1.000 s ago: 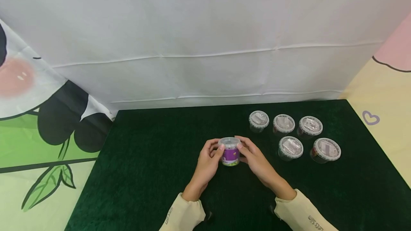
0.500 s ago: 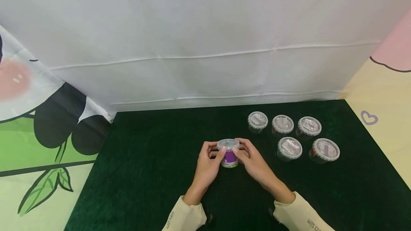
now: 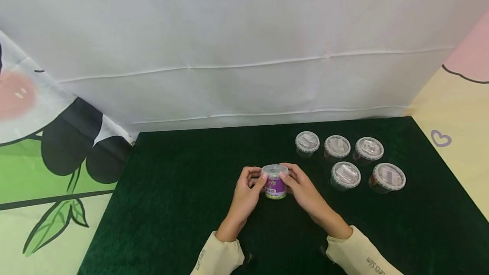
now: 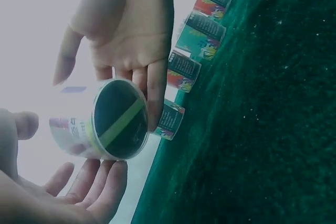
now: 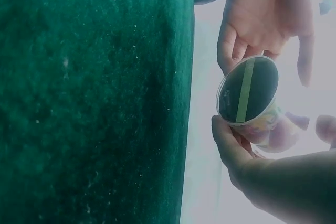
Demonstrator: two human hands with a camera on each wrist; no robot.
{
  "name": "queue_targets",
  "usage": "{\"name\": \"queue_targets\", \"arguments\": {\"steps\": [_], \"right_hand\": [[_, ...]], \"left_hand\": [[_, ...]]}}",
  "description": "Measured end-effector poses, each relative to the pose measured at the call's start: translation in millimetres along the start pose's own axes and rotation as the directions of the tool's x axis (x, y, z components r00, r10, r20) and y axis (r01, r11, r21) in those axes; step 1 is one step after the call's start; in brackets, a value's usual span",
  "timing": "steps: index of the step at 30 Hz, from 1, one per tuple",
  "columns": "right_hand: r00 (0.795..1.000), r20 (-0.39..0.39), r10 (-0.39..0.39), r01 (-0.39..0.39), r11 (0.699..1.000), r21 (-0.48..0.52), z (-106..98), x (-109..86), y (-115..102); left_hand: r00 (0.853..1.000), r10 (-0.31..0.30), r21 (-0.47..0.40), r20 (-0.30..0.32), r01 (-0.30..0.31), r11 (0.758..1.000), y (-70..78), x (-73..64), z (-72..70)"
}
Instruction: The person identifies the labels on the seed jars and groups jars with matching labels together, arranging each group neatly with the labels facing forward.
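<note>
A small clear plastic tub (image 3: 275,186) with a purple label and a translucent lid (image 3: 275,169) is upright between both hands in the head view. My left hand (image 3: 246,198) grips its left side, thumb at the front near the rim. My right hand (image 3: 307,196) grips the opposite side the same way. White lettering and a pink flower show on the label. Seen from below in the left wrist view, the tub's base (image 4: 121,120) is dark with a yellow-green stripe, and it is off the table.
Several similar lidded tubs stand at the right of the dark green table (image 3: 183,181), in two rows; the nearest to my right hand is a front-row tub (image 3: 345,176). A white cloth (image 3: 229,88) hangs behind the table's far edge.
The tub has turned between my hands: lettering and a flower now face the front, where plainer purple showed half a second ago. Both hands stay in nearly the same place.
</note>
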State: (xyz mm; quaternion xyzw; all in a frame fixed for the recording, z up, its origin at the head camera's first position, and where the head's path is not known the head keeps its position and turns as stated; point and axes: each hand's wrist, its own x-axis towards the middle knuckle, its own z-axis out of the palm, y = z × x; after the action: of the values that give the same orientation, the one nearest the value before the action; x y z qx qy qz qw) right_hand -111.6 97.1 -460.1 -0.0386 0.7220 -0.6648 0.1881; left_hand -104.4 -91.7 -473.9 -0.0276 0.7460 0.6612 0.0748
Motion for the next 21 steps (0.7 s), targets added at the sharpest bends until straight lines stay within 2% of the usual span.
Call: {"name": "queue_targets", "arguments": {"steps": [12,21], "right_hand": [[0.998,0.058,-0.013,0.01,0.999,0.046,-0.6,-0.2,-3.0],[0.996,0.089,-0.02,0.014,0.998,0.068,-1.4,-0.1,-3.8]], "left_hand": [[0.996,-0.009,-0.006,0.094,0.01,1.0,-0.9,0.4,-6.0],[0.995,-0.021,-0.008,0.102,0.022,1.0,1.6,-0.2,-6.5]]}}
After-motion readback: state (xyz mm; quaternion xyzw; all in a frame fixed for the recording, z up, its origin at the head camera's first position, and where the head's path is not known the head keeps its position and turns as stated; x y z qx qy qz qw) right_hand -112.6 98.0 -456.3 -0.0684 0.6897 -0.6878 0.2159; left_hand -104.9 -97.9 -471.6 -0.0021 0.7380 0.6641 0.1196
